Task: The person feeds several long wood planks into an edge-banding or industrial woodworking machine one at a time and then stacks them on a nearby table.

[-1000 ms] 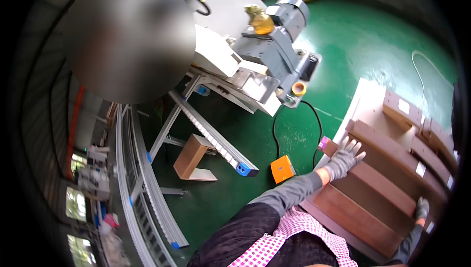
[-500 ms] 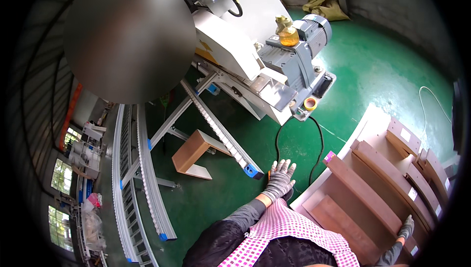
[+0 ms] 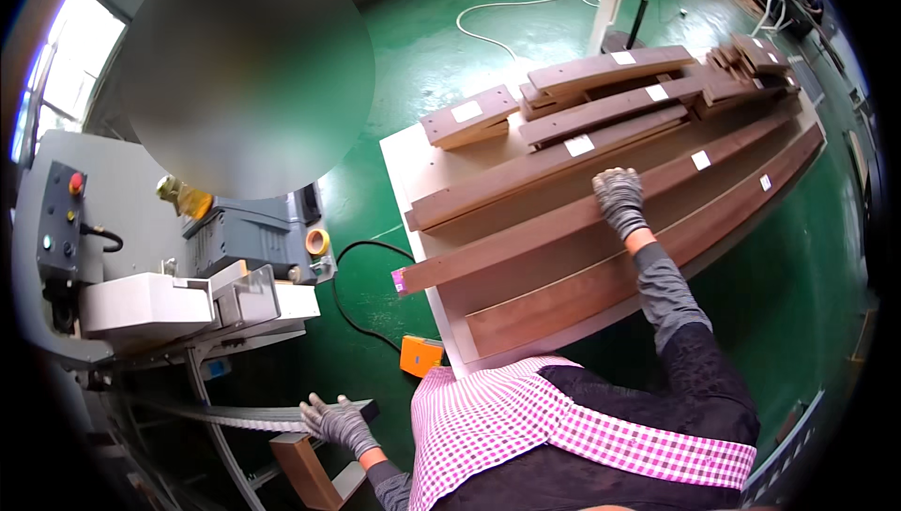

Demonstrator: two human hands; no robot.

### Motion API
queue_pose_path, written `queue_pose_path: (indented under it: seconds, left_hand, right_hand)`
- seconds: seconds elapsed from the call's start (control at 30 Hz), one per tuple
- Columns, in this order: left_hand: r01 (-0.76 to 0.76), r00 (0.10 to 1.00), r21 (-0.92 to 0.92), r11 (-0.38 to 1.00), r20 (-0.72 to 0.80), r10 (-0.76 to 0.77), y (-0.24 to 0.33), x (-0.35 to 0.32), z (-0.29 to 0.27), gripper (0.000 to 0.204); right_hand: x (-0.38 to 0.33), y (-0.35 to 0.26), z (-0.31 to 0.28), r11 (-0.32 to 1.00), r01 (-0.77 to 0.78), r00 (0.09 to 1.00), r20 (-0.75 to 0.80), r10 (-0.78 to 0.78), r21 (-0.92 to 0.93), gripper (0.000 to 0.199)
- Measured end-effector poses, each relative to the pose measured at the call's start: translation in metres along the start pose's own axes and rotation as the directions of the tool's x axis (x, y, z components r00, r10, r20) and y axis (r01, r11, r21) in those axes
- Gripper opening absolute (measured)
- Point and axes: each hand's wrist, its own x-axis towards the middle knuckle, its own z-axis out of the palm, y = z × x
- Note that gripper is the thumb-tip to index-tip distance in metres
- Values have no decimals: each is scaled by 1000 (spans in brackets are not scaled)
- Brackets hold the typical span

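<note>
My right hand [image 3: 621,203], in a grey striped glove, lies across a long brown wooden board [image 3: 521,244], its fingers curled over the far edge. That board rests on a pale worktable [image 3: 404,166], with a pink mark on its left end and a white label near its right. Closer to me lies another long reddish board [image 3: 554,312]. My left hand [image 3: 340,425], gloved alike, holds nothing. Its fingers are spread beside the end of a metal roller rail [image 3: 253,419]; whether they touch it I cannot tell.
More labelled brown boards [image 3: 601,126] are stacked toward the table's far side. A grey machine with a motor [image 3: 242,241] stands at left, a roll of tape [image 3: 317,242] on it. Its black cable runs past an orange box [image 3: 420,356]. An angled brown piece [image 3: 305,473] sits below the rail.
My view has swung right, bringing the table to the middle and the machine to the left. My right hand still rests on the long board; my left hand now appears beside the rail.
</note>
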Motion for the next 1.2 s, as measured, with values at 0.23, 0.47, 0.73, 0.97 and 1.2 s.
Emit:
queue_pose_path:
  seconds: [0.23, 0.47, 0.73, 0.97, 1.2]
  left_hand:
    - [48, 999, -38, 998, -2, -48, -2, 16, 6, 47]
    - [-56, 983, -691, 721, -164, -80, -50, 14, 60, 25]
    - [-297, 877, -262, 918, -455, 154, -34, 24, 61, 22]
    - [-18, 998, -164, 986, -64, 7, 9, 7, -13, 28]
    - [14, 998, -141, 990, -55, -22, -3, 8, -3, 29]
  right_hand:
    - [-33, -11, 5, 986, -123, 990, -59, 130, 110, 30]
    - [-28, -15, -1, 978, -123, 992, 25, 120, 167, 34]
    - [-27, -18, 7, 975, -131, 991, 4, 133, 178, 36]
    - [-24, -12, -4, 988, -149, 980, 139, 142, 42, 40]
    - [-22, -41, 3, 990, -139, 985, 100, 141, -20, 41]
